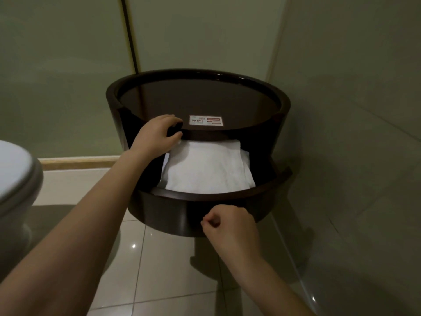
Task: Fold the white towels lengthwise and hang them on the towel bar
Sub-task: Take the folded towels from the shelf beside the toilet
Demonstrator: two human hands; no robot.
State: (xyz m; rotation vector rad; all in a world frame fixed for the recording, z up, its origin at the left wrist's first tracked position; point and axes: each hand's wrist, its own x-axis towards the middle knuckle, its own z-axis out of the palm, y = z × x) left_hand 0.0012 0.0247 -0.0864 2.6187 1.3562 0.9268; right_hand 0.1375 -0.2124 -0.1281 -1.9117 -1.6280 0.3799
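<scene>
Inside one drawer (168, 213), two towels (205, 167); left fingers (174, 120) grip table rim (227, 134); right fingers (210, 221) curled, grasp unclear.

l hand (157, 136) bare | r hand (230, 226) bare | both forearms bare to frame edge

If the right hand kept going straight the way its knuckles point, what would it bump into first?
Most likely the dark curved drawer front just beyond the right hand; the gap between them is unclear.
</scene>
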